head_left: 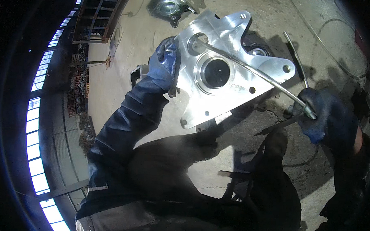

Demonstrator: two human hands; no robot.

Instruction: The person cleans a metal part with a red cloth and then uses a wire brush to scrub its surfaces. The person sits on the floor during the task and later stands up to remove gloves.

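My left hand, in a blue glove, grips the left edge of a bright machined metal plate with a large round bore and several small holes. The plate is tilted over the concrete floor. My right hand, also gloved in blue, is closed around the lower end of a long thin metal rod. The rod runs diagonally across the plate's face, its far end at a smaller round hole near the upper left. A dark part with a round bearing shows behind the plate's right side.
Another metal casting lies on the concrete floor at the top. Thin wires or cables curl over the floor at the right. Racks and stacked parts stand along the left, under a row of bright windows. My dark trousers fill the lower middle.
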